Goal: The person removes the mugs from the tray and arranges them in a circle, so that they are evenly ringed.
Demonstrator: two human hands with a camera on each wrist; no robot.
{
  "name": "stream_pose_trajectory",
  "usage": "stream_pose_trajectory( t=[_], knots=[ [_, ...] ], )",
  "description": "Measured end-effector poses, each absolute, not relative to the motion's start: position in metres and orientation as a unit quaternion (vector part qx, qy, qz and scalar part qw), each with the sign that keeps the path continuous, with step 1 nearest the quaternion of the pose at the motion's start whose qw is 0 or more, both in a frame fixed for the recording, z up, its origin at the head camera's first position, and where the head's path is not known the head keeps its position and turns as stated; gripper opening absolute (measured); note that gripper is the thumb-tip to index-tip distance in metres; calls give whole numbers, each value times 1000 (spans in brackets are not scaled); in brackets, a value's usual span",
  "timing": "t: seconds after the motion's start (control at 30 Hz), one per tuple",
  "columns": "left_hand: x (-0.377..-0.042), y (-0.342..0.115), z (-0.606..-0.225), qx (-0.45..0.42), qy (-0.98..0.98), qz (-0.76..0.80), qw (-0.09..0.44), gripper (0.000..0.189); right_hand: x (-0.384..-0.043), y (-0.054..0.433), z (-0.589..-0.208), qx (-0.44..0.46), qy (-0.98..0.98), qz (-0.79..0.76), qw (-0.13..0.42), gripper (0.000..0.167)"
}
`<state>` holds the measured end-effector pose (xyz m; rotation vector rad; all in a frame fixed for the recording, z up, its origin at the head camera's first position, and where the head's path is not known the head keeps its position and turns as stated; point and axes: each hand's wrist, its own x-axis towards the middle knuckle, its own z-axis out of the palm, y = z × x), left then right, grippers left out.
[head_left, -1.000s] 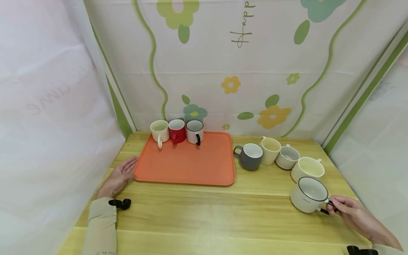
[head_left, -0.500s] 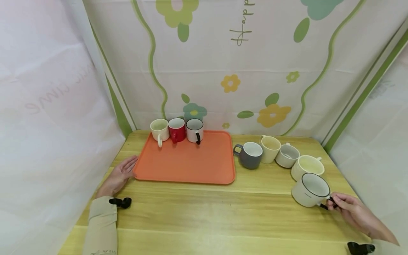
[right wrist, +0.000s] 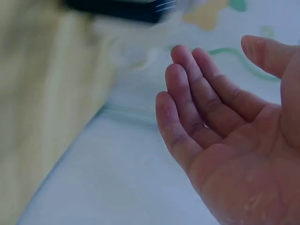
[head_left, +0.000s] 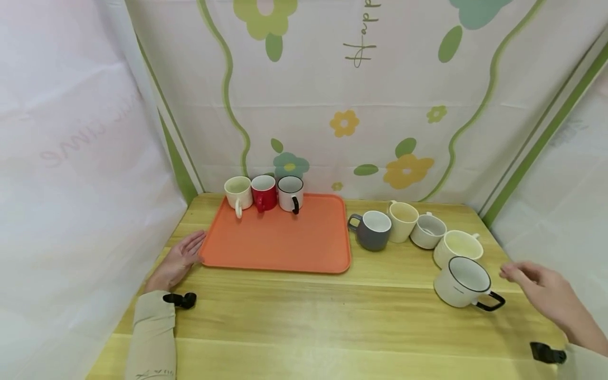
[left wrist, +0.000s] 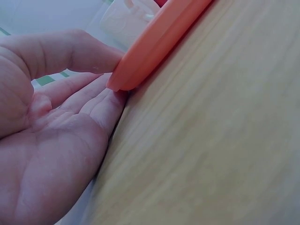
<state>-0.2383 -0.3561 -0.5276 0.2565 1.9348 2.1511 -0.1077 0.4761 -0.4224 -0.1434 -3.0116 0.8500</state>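
At the left edge of the orange tray [head_left: 280, 243] my left hand [head_left: 178, 261] lies with its fingers extended. In the left wrist view the thumb touches the tray's rim [left wrist: 150, 51], and the fingers lie beside its edge. My right hand [head_left: 546, 290] is in the air just right of a white mug [head_left: 458, 287] with a black rim and black handle, apart from it. The right wrist view shows that hand's fingers relaxed and holding nothing, with the blurred black handle [right wrist: 119, 9] above. The white mug stands upright on the table.
Along the tray's back stand a cream mug [head_left: 239, 195], a red mug [head_left: 264, 195] and a white mug with black handle [head_left: 290, 195]. Right of the tray, a grey mug [head_left: 372, 235], a yellow mug [head_left: 402, 224], a light grey cup [head_left: 427, 235] and a wide cream cup [head_left: 456, 250] form a row.
My right hand has let go of the black handle and moved up and right. Before that, the white mug shifted slightly away from me. The left hand has stayed at the tray.
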Motion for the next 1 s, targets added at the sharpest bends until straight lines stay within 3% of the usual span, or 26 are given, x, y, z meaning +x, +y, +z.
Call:
stream_pose_trajectory(
  t=[0.27,0.53,0.77,1.0],
  knots=[
    [-235,-359,-524,81,663,735,116,93,-148,358,-374,105,-940,311,99,26],
    [-237,-356,-524,80,664,734,116,92,-215,227,-384,217,-909,352,39,38],
    [-239,-355,-527,76,667,731,121,92,-284,136,-423,203,-877,435,-31,49],
    [-240,-354,-529,77,656,743,110,92,-337,75,-463,106,-853,510,-40,56]
  ],
)
